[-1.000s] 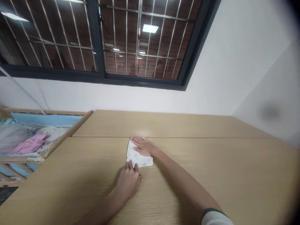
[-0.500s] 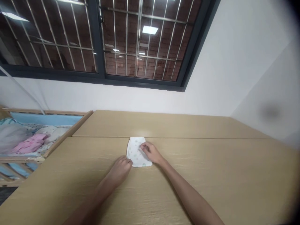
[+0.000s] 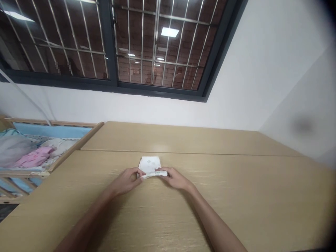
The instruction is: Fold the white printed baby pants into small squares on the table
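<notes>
A small white cloth (image 3: 149, 163) with a faint print lies on the wooden table (image 3: 162, 217), folded into a compact shape. Its near edge is lifted and curls upward between my two hands. At the left corner of that edge, my left hand (image 3: 128, 180) pinches the fabric between thumb and fingers. My right hand (image 3: 176, 177) grips the right corner the same way. The far part of the cloth rests flat on the tabletop. What kind of cloth item it is, I cannot tell.
To the left stands a wooden crib (image 3: 89, 136) with blue lining, holding a pink cloth (image 3: 35, 157) and pale bedding. Behind the table are a white wall (image 3: 147, 110) and a dark-framed window (image 3: 115, 84) with metal bars.
The cloth's near edge, flat before, is now raised and folding up. My right hand has moved down from the cloth's top to its near right corner; my left hand has shifted slightly up.
</notes>
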A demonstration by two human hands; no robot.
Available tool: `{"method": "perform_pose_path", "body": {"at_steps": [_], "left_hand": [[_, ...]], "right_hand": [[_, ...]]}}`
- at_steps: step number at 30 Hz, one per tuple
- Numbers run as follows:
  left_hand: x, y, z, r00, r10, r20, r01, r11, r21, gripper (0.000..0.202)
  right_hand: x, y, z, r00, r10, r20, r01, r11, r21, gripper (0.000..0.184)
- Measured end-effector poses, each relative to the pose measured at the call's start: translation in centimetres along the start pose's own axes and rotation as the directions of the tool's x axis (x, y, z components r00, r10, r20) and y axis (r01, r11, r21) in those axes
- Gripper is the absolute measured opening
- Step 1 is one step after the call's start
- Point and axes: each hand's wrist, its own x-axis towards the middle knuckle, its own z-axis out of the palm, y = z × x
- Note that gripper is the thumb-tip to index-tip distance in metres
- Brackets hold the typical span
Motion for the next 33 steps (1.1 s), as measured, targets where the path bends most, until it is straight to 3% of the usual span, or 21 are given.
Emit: {"method": "perform_pose_path", "body": {"at_steps": [3,7,11,16,19,24,26,28,30,33], "left_hand": [[-0.1,-0.1,-0.1,0.996,-0.070,0.055,0.066,0.996,0.059,0.048],[0.6,-0.6,0.5,0.997,-0.047,0.056,0.047,0.999,-0.006,0.041],[1.6,-2.0,1.8,0.994,-0.069,-0.086,0.060,0.993,-0.100,0.046],[2.5,-3.9,3.1,0.949,-0.168,-0.268,0.185,0.982,0.040,0.038],[2.7,-4.1,3.7,0.928,-0.203,-0.313,0.232,0.971,0.058,0.031],[2.6,-4.2,4.1,0.888,-0.245,-0.389,0.313,0.942,0.121,0.034],[2.5,-4.2,4.2,0.863,-0.176,-0.474,0.309,0.926,0.219,0.048],[2.5,-3.9,4.3,0.851,-0.015,-0.525,0.230,0.910,0.346,0.060],[2.6,-3.2,4.6,0.852,0.164,-0.498,0.094,0.886,0.453,0.065],[3.1,-2.2,5.4,0.865,0.342,-0.367,-0.098,0.833,0.545,0.068]], "right_hand": [[-0.1,0.3,-0.4,0.997,0.062,-0.048,-0.060,0.997,0.042,0.034],[-0.2,0.9,0.0,0.992,0.088,-0.094,-0.074,0.987,0.144,0.038],[0.6,1.7,1.4,0.956,0.132,-0.261,-0.090,0.981,0.170,0.038],[1.9,3.4,3.1,0.834,0.174,-0.524,-0.122,0.984,0.133,0.038],[2.3,4.2,3.7,0.787,0.193,-0.587,-0.160,0.981,0.108,0.040],[2.3,4.5,3.9,0.772,0.198,-0.604,-0.226,0.974,0.030,0.036],[2.2,4.1,3.9,0.760,0.152,-0.632,-0.233,0.971,-0.046,0.035],[2.0,3.2,3.9,0.755,0.028,-0.655,-0.208,0.958,-0.198,0.032],[2.0,2.2,4.1,0.776,-0.129,-0.617,-0.144,0.917,-0.373,0.033],[2.3,0.8,4.7,0.863,-0.276,-0.424,-0.008,0.830,-0.557,0.045]]}}
